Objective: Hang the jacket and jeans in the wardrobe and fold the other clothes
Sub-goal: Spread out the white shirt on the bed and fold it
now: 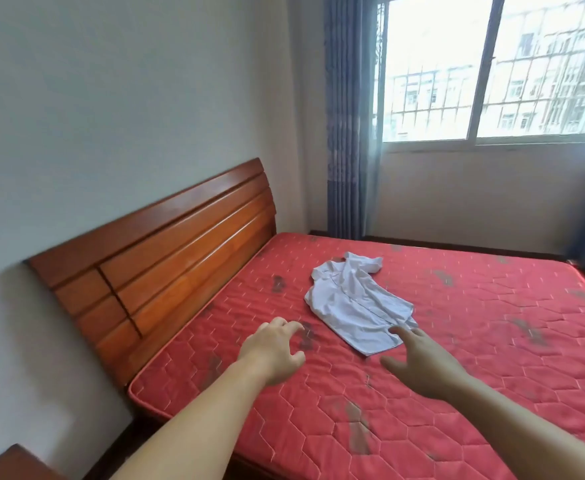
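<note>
A pale blue short-sleeved button shirt (356, 303) lies spread and a bit rumpled on the red quilted mattress (474, 341), collar toward the far side. My left hand (275, 351) hovers over the mattress just left of the shirt's near hem, fingers curled apart, holding nothing. My right hand (422, 362) reaches out with spread fingers, its index fingertip at the shirt's near hem edge. No jacket, jeans or wardrobe is in view.
A wooden headboard (166, 265) stands against the white wall on the left. A window (491, 67) with blue curtains (348, 116) is behind the bed. A wooden furniture corner (10, 462) shows at the bottom left.
</note>
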